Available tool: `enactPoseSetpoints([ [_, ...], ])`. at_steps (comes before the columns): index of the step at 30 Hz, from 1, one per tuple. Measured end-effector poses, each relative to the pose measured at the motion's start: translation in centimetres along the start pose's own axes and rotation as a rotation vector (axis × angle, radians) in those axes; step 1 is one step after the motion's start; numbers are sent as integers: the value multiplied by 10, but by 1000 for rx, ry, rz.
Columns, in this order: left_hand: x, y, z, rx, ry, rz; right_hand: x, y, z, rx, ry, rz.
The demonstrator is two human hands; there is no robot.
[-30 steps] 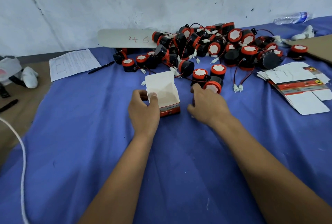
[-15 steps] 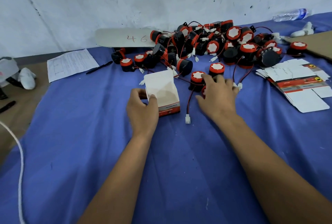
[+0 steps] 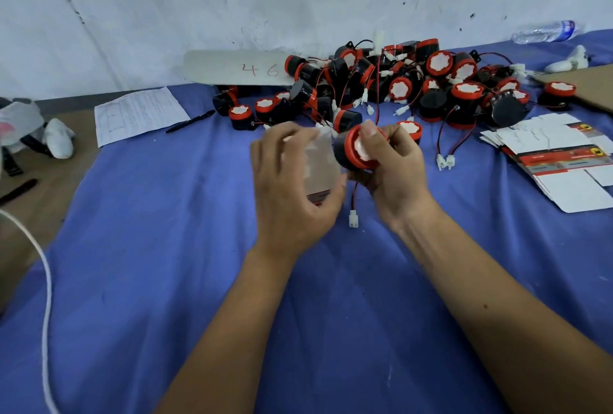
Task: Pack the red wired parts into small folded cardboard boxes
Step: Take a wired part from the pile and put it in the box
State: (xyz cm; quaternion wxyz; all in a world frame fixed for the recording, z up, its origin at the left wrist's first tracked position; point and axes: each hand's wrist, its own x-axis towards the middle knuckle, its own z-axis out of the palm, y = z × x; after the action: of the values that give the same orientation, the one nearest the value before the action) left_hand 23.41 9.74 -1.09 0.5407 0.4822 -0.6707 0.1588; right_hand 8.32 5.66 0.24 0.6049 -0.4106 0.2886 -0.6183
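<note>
Matt blue cloth (image 3: 166, 247) covers the table; the small box (image 3: 318, 168) is smooth white cardboard, the red wired part (image 3: 356, 151) glossy red-and-black plastic, flat box blanks (image 3: 564, 161) printed card, and the form sheet (image 3: 139, 115) plain paper

Two hands (image 3: 295, 188), one pen (image 3: 189, 121), one bottle (image 3: 544, 32), one sheet (image 3: 139, 115).

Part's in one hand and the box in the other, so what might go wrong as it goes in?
1. The wire with its white connector dangles below the red wired part held by the right hand; it may stay outside the box or get pinched by a flap.
2. The left hand grips the small cardboard box in mid-air, and the box is blurred; squeezing could crush its opening.
3. Loose wires in the pile lie close and could snag.
</note>
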Motion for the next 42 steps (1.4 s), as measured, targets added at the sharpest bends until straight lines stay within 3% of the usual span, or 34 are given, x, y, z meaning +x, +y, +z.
enactPoseSetpoints([
  [3, -2, 3, 7, -14, -107, 48, -7, 3, 9, -195, -58, -94],
  [8, -1, -6, 1, -116, -12, -89, -12, 1, 12, -324, -134, -203],
  [15, 2, -22, -10, -108, -122, -80, -3, -13, 0, -136, 12, -227],
  [22, 1, -31, -11, -7, -180, -141, -4, -4, -1, -794, 20, -584],
  [27, 0, -31, -9, 101, -222, -155, 1, 2, -5, -1180, -178, -839],
  [31, -1, -33, -8, 138, -339, -159, 4, 12, -3, -1366, -264, -719],
  [38, -1, -35, -6, 71, -431, -88, -1, 9, 7, -1613, -220, -705],
  [42, -2, -35, -6, 56, -430, -118, 3, 2, 14, -1738, -235, -551],
])
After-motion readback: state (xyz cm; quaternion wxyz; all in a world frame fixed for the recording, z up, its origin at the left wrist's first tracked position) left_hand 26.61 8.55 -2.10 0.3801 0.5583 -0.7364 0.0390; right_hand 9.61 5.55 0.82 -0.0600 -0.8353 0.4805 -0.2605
